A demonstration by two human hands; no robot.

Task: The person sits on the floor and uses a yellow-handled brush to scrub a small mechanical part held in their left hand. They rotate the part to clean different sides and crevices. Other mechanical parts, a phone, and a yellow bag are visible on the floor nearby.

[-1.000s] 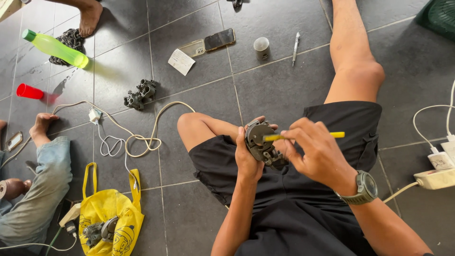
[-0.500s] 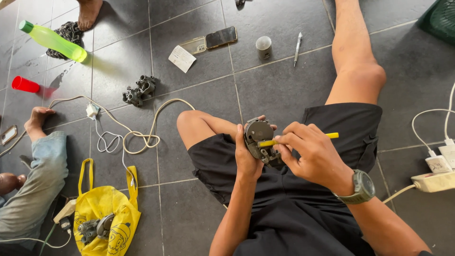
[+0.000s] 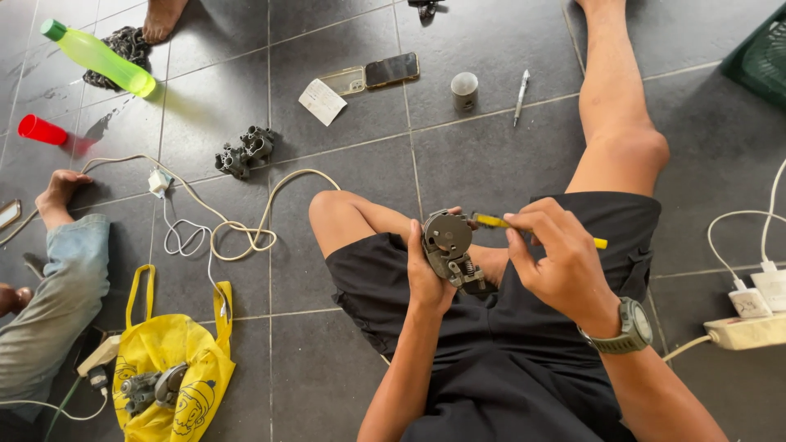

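Fingers (image 3: 536, 233) of right hand (image 3: 565, 266) are pinching yellow-handled tool (image 3: 499, 222), tip meeting grey metal mechanism (image 3: 450, 250); left hand (image 3: 426, 274) is clenching it over the lap. Judged mid-adjustment; next calls for steady tip pressure, part held firm.

Bag (image 3: 176, 368) left of metal part (image 3: 449, 245)

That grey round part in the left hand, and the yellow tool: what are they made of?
The grey round part looks like cast metal: dull, matte, grimy grey, with a darker mechanism below. The yellow tool looks like plastic, bright and smooth in colour; most of it is hidden by the right hand, so that is a guess.
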